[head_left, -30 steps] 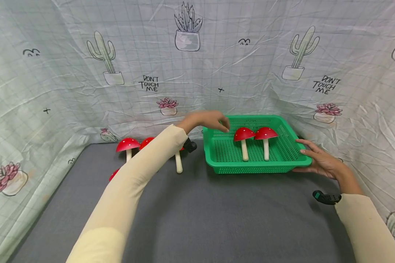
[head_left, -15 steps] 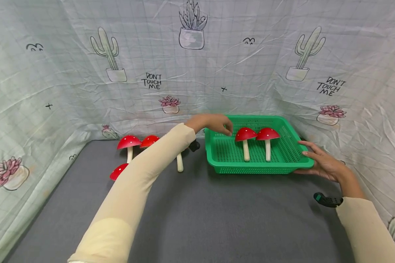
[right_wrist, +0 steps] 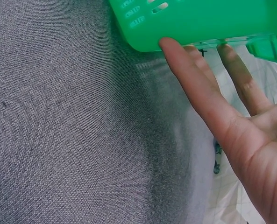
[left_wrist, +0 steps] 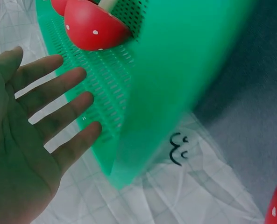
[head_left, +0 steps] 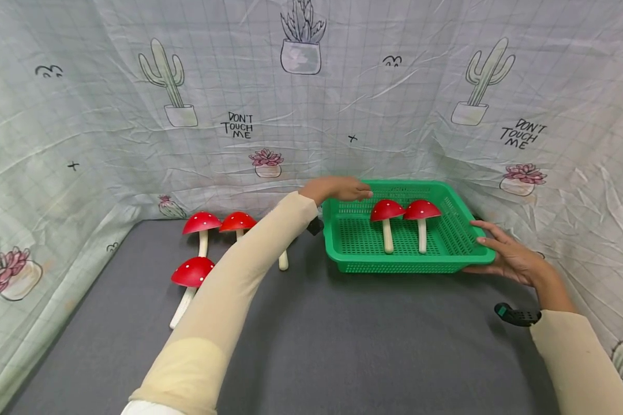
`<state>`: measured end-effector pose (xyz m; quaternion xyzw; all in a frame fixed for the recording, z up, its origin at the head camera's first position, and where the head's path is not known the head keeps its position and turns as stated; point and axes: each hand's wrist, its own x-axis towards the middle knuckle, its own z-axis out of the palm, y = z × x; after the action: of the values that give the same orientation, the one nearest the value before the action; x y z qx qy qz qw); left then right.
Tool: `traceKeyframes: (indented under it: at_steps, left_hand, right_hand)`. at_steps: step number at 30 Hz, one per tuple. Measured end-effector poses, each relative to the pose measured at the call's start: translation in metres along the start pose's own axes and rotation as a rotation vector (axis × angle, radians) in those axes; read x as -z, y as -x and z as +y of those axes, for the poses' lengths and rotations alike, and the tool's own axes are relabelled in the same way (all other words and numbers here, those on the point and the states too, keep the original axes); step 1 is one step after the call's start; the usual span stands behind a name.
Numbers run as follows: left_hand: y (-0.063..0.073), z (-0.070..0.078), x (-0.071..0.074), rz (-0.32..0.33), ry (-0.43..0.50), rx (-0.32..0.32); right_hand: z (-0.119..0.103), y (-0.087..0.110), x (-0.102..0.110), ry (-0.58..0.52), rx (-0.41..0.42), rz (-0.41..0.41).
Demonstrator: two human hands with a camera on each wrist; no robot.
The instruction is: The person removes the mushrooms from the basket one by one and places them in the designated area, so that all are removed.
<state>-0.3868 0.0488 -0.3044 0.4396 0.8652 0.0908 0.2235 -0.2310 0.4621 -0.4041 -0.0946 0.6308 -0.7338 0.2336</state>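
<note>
A green plastic basket [head_left: 394, 267] with perforated walls stands at the back right, two toy mushrooms with spotted red caps and pale stems lying in it. These are a left toy mushroom [head_left: 386, 211] and a right toy mushroom [head_left: 422, 210]. Over the basket's back left side is my left hand [head_left: 338, 188], fingers straight and spread, holding nothing; the left wrist view shows its bare palm [left_wrist: 24, 154]. At the right end my right hand [head_left: 514, 253] touches the basket with extended fingers; its thumb [right_wrist: 194, 77] reaches the lower edge in the right wrist view.
Several more mushrooms lie on the grey table [head_left: 384, 346] at left, including a back mushroom [head_left: 202, 222], an orange-red mushroom [head_left: 237, 221] and a front mushroom [head_left: 192, 271]. My left forearm partly covers another stem [head_left: 283, 261]. Patterned cloth [head_left: 342, 109] encloses the back and sides.
My left hand has shifted slightly right, and its bent fingers have straightened. More of the front left mushroom shows beside the forearm. My right hand keeps its place on the basket.
</note>
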Motion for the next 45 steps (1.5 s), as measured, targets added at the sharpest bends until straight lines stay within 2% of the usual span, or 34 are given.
traceKeyframes:
  at_steps: [7,14,19,24,32,37,45]
  left_hand:
    - [-0.016,0.004,-0.003,0.001,-0.024,0.049]
    - [-0.035,0.006,-0.01,0.049,0.052,0.028]
    - [-0.052,0.004,-0.017,0.041,0.115,-0.001]
    - [-0.063,0.003,-0.031,0.02,0.105,0.008]
    - [-0.07,0.004,-0.042,0.029,0.149,0.031]
    - [-0.073,0.006,-0.046,0.025,0.133,0.004]
    - [-0.075,0.011,-0.052,0.034,0.145,0.046]
  right_hand:
    - [0.002,-0.001,-0.001,0.002,0.006,-0.016]
    - [0.001,-0.001,-0.001,0.012,0.016,-0.003]
    - [-0.001,-0.004,-0.002,0.041,0.011,0.022]
    - [0.001,-0.004,-0.001,0.04,0.009,0.029]
    - [0.002,-0.001,0.002,0.033,0.028,0.003]
    - [0.002,-0.001,0.002,0.043,0.036,-0.003]
    - [0.003,-0.001,-0.001,0.028,0.036,0.022]
